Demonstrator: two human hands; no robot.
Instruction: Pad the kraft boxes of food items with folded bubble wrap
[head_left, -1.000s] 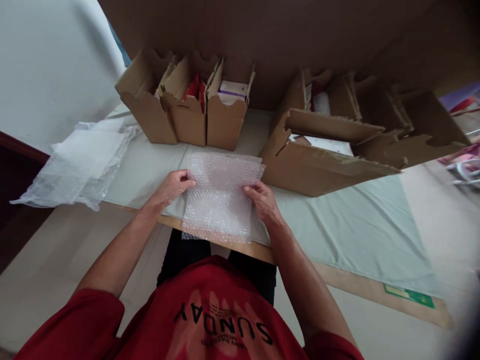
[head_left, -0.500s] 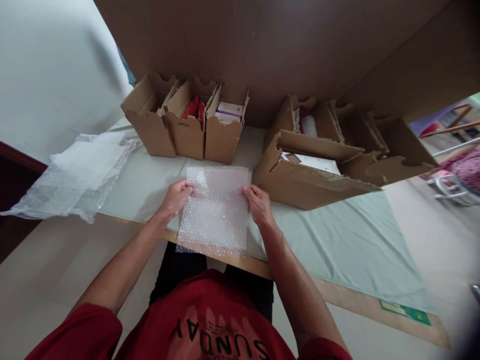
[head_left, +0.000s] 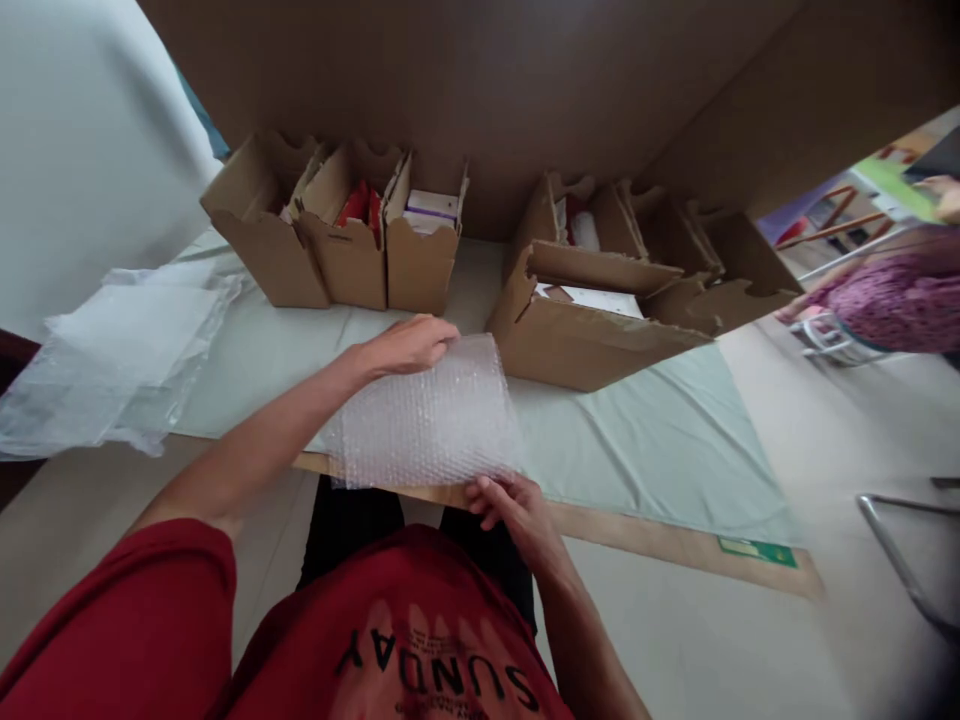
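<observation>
A sheet of clear bubble wrap lies bowed over the near edge of the table, which is covered in pale green cloth. My left hand pinches the sheet's far edge, fingers closed on it. At the near right corner of the sheet, just off the table's edge, my right hand grips it with curled fingers. My red shirt fills the bottom of the view.
Three small open cardboard boxes with packets stand at the back left. A larger open cardboard box sits close to the right of the sheet. Clear plastic bags lie at the left. Another person's patterned sleeve shows far right.
My right hand has dropped from the sheet's right side to its near corner. My left hand has moved to the far edge, and the sheet now bows upward. The view has swung right.
</observation>
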